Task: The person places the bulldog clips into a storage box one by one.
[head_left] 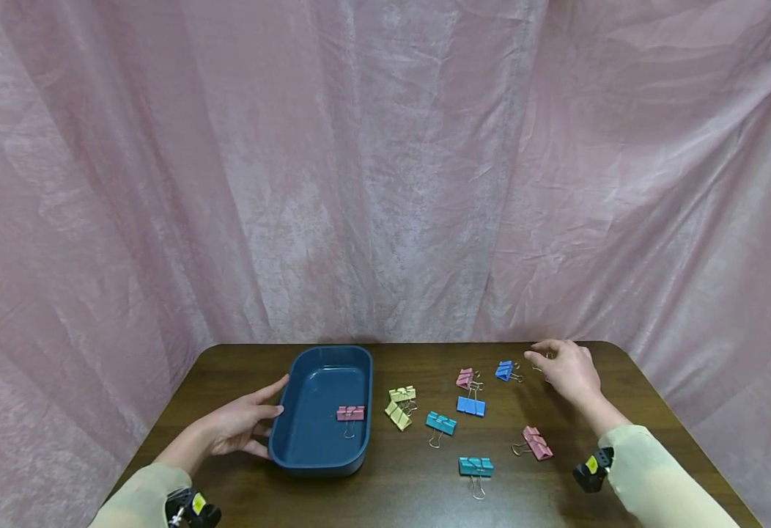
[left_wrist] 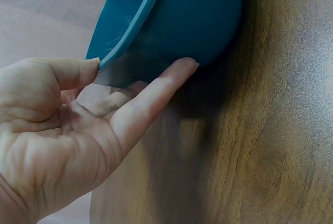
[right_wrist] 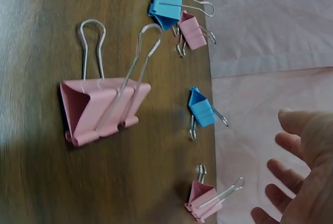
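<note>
A pink curtain (head_left: 385,169) hangs behind the dark wooden worktop (head_left: 418,477); two yellow clips (head_left: 400,405) and teal clips (head_left: 441,422) lie scattered.

**Pink drape backdrop, dark wood bench**

Backdrop: pale pink cloth (head_left: 385,169) hung across whole rear and both sides, floor-length by the look, no wall visible behind it. Fabric crinkled, faint sheen, deep vertical folds esp. left and right; centre panel flatter, creased. Cloth meets the bench at its far edge and drops past both side edges.

Bench (head_left: 418,484): dark brown wood-grain top, rounded far corners, slight gloss. Grain runs clear in wrist views.

Light: even, soft, from above/front; short soft shadows on bench top. No windows or lamps in view. Floor not visible.
</note>
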